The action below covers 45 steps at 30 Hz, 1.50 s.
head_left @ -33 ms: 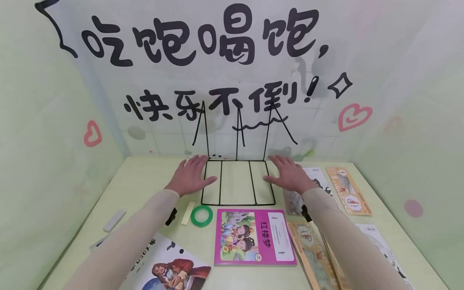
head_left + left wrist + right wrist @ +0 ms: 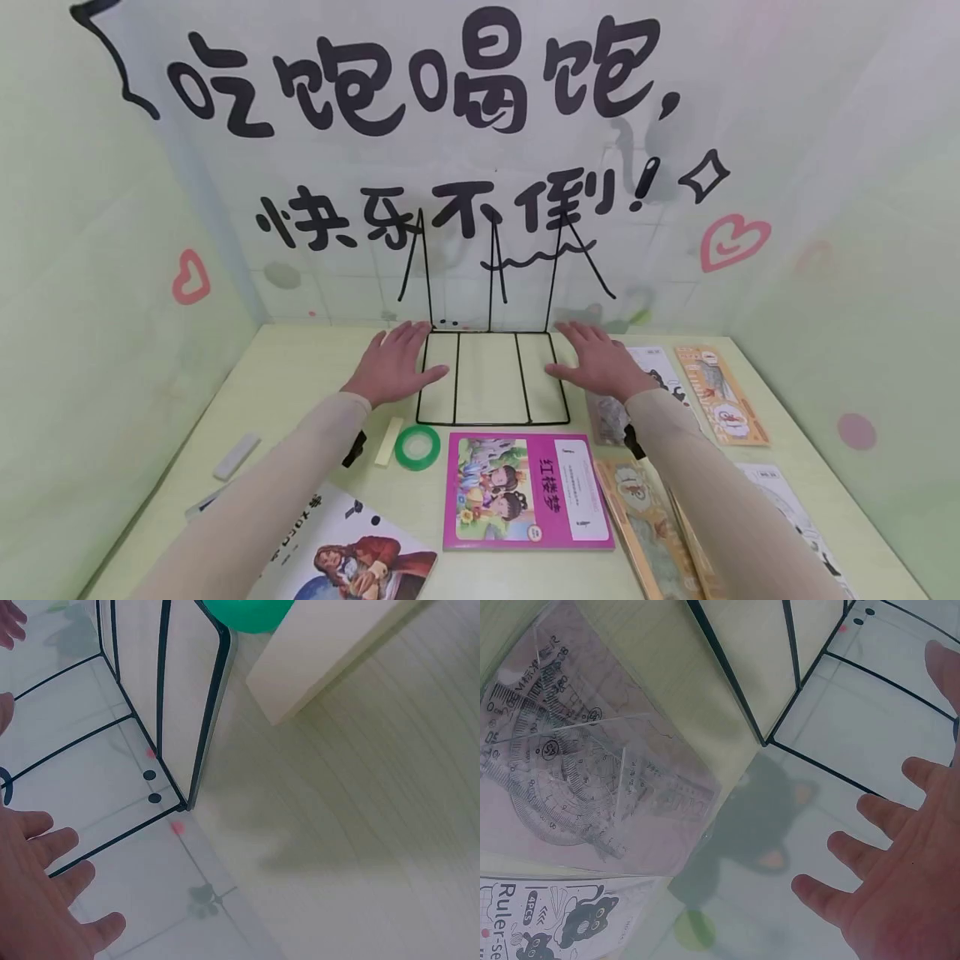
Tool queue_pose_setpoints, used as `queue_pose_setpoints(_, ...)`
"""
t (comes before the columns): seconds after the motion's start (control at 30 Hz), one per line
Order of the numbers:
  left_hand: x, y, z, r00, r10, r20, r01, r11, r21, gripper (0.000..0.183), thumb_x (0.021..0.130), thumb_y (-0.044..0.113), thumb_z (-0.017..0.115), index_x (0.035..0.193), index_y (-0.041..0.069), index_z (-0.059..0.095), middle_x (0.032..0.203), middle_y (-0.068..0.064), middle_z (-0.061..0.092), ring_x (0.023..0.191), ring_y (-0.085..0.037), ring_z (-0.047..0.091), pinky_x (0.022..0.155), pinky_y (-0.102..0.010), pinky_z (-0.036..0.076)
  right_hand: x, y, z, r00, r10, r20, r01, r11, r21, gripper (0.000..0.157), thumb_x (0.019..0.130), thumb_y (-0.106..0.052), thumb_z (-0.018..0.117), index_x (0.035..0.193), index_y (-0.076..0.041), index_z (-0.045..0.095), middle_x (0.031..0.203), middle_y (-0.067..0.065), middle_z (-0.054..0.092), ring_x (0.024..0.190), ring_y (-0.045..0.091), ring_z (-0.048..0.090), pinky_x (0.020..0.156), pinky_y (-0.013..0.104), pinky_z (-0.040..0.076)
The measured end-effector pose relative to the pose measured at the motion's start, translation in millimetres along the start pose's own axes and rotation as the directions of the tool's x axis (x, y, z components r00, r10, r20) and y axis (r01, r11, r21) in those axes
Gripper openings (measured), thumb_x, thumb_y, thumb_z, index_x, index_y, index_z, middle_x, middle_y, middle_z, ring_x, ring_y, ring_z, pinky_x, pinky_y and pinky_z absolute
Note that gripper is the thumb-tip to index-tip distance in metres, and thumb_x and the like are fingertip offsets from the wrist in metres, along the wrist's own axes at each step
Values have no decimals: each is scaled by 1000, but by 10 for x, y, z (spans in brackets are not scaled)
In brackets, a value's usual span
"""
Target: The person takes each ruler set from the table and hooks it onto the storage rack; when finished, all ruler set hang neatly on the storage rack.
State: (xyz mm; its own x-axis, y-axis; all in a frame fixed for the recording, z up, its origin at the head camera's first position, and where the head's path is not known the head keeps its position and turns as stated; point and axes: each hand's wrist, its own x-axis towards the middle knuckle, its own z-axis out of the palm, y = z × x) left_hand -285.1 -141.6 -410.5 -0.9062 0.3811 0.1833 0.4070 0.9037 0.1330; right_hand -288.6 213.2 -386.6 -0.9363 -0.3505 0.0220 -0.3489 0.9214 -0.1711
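A black wire book stand (image 2: 491,333) stands against the back wall, its flat base on the table and its pointed uprights rising behind. My left hand (image 2: 393,364) is held over its left side, fingers straight and spread. On the opposite side my right hand (image 2: 600,358) mirrors it, fingers also straight. Both wrist views show fingers (image 2: 64,847) and fingertips (image 2: 840,844) near the wires; whether they touch is hard to tell. Nothing lies in either palm. A pink picture book (image 2: 528,492) lies flat in front of the stand.
A green tape roll (image 2: 417,447) and a cream strip (image 2: 387,442) lie left of the pink book. Another book (image 2: 352,550) is at front left, near a white eraser-like block (image 2: 237,456). Clear rulers in a bag (image 2: 577,750) and orange packets (image 2: 722,396) lie right.
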Motion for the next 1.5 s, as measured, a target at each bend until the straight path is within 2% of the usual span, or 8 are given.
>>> queue_pose_setpoints(0.2, -30, -23, 37, 1000, -4, 14, 5, 999, -44, 88, 80, 72, 36, 143, 10, 26, 143, -12, 32, 131, -29, 27, 105, -52, 21, -31, 80, -26, 998, 61, -15, -60, 996, 71, 92, 76, -74, 42, 145, -18, 20, 146, 11, 26, 129, 40, 25, 96, 63, 25)
queue_pose_setpoints(0.37, -73, -70, 63, 999, -16, 52, 23, 991, -129, 91, 78, 71, 43, 141, 8, 29, 140, -15, 35, 128, -32, 32, 105, -48, 24, -126, 284, -53, 990, 142, -20, -139, 986, 94, 85, 82, -55, 55, 144, -9, 19, 140, 21, 31, 121, 45, 33, 90, 62, 33)
queue_pose_setpoints(0.57, -138, -85, 104, 983, -43, 178, 92, 957, -274, 95, 76, 66, 55, 142, 5, 25, 141, -15, 33, 129, -31, 29, 104, -44, 27, -285, 502, -17, 956, 283, 80, -287, 957, 39, 82, 80, -47, 59, 134, 6, 26, 125, 35, 37, 103, 50, 45, 72, 60, 42)
queue_pose_setpoints(0.7, -181, -57, 161, 973, -56, 222, 123, 946, -300, 92, 76, 57, 62, 142, 4, 24, 139, -17, 35, 129, -31, 30, 102, -44, 31, -358, 540, 40, 929, 326, 174, -337, 941, 33, 87, 79, -51, 60, 127, 14, 30, 115, 36, 43, 95, 47, 51, 67, 55, 45)
queue_pose_setpoints(1.03, -272, -9, 313, 951, -111, 287, 192, 943, -271, 96, 72, 53, 69, 144, 9, 23, 138, -17, 38, 127, -32, 34, 99, -46, 34, -358, 548, 257, 863, 403, 305, -445, 892, 82, 90, 70, -58, 66, 117, 14, 36, 87, 15, 55, 74, 26, 52, 60, 42, 44)
queue_pose_setpoints(1.2, -293, -5, 349, 948, -102, 303, 194, 936, -294, 96, 73, 47, 72, 143, 5, 22, 142, -14, 34, 128, -29, 33, 103, -41, 31, -315, 595, 311, 843, 426, 329, -495, 854, 162, 69, 69, -55, 70, 95, 7, 51, 71, 10, 53, 55, 19, 48, 47, 31, 38)
queue_pose_setpoints(1.3, -291, -6, 366, 947, -98, 307, 191, 937, -291, 95, 74, 45, 72, 143, 3, 22, 142, -14, 32, 128, -28, 33, 103, -40, 30, -292, 620, 301, 860, 400, 316, -474, 856, 207, 48, 74, -47, 70, 80, 0, 58, 62, 7, 52, 47, 15, 44, 43, 28, 35)
queue_pose_setpoints(1.5, -282, 4, 368, 942, -101, 320, 193, 943, -271, 93, 74, 44, 71, 142, 2, 24, 140, -15, 36, 126, -28, 36, 102, -40, 32, -266, 614, 231, 924, 316, 215, -374, 863, 338, 32, 84, -24, 64, 90, 5, 51, 76, 12, 53, 64, 20, 49, 52, 30, 41)
